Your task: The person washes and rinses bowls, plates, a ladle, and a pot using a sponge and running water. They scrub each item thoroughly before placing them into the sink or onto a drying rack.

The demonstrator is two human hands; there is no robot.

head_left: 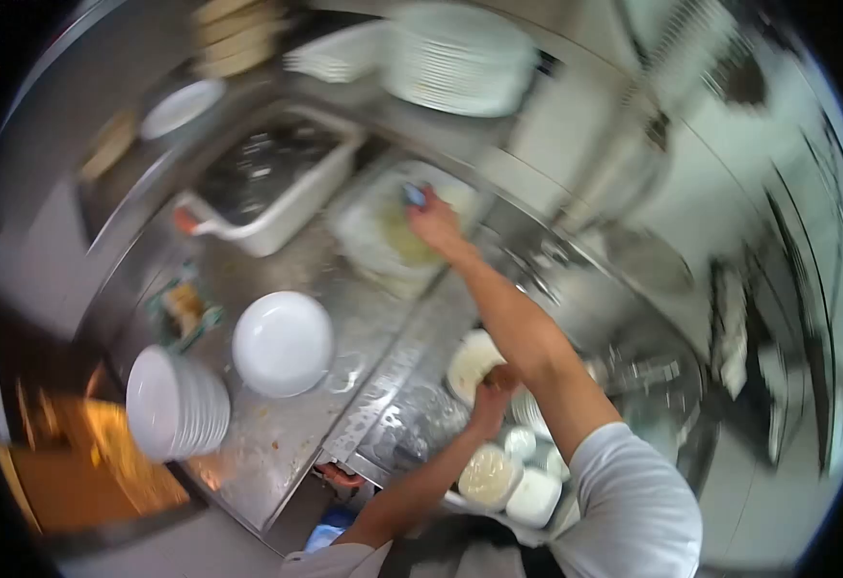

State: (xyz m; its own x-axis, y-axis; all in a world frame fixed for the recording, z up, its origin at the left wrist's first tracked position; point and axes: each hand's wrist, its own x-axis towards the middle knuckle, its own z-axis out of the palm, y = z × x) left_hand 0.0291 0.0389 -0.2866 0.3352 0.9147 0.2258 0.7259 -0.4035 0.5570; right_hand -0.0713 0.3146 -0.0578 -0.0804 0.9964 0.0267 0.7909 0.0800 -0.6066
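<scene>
Over the steel sink (pixel 580 301), seen from the head view, the person is leaning with both arms extended. The right hand (pixel 434 226) is closing its fingers round a small blue item (pixel 414 196), too blurred to identify, above a pale tub (pixel 352 214) with yellowish contents. Down in the sink, the left hand (pixel 489 405) is resting at the edge of a white bowl (pixel 468 364); its fingers are looking curled, but I cannot tell whether they are gripping. Small white dishes (pixel 533 497) are sitting nearer the person. On the tabletop (pixel 291 424), a round white dish (pixel 284 344) is lying beside a stack of bowls (pixel 176 405).

To my eye, the bowl is looking stiff, fairly light and perhaps breakable, probably slippery when wet; its rim is offering the surest hold, thumb inside and fingers beneath. The blue item is seeming light, easily pinched around its middle.
</scene>
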